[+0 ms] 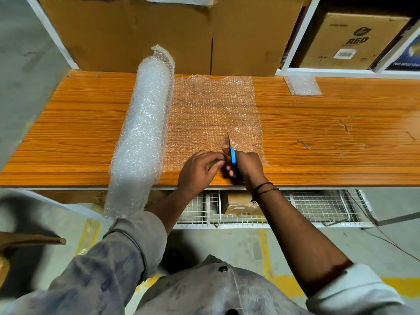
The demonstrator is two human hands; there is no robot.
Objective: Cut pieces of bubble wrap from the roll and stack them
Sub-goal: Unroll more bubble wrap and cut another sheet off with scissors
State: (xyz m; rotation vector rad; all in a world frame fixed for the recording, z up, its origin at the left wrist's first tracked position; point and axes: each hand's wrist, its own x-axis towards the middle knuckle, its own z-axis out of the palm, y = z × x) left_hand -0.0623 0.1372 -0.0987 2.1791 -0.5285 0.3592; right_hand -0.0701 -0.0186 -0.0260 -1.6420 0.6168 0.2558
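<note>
Your right hand (247,164) grips the blue-handled scissors (232,160), fingers curled through and around the handles, with the blades pointing toward 12 o'clock and lying on the sheet (213,110) of bubble wrap near its front edge. Your left hand (200,171) sits just beside it at 9 o'clock, touching it, with its fingers curled and pinching the front edge of the sheet right next to the blades. The sheet lies flat on the wooden table (329,133), spread out from the roll (143,133) and running toward the back of the table. The roll lies at 10 o'clock from your hands, lengthwise from front to back, with its near end hanging over the table's front edge. A small cut piece (302,85) of bubble wrap rests at 1 o'clock, well apart from the sheet, near the table's back edge. Beyond the table at 12 o'clock stand large cardboard boxes (159,35), and at 2 o'clock a printed box (350,39) sits in a white shelf. Wire baskets (318,208) show below the table's front edge, and a dark thread band (263,189) circles your right wrist.
</note>
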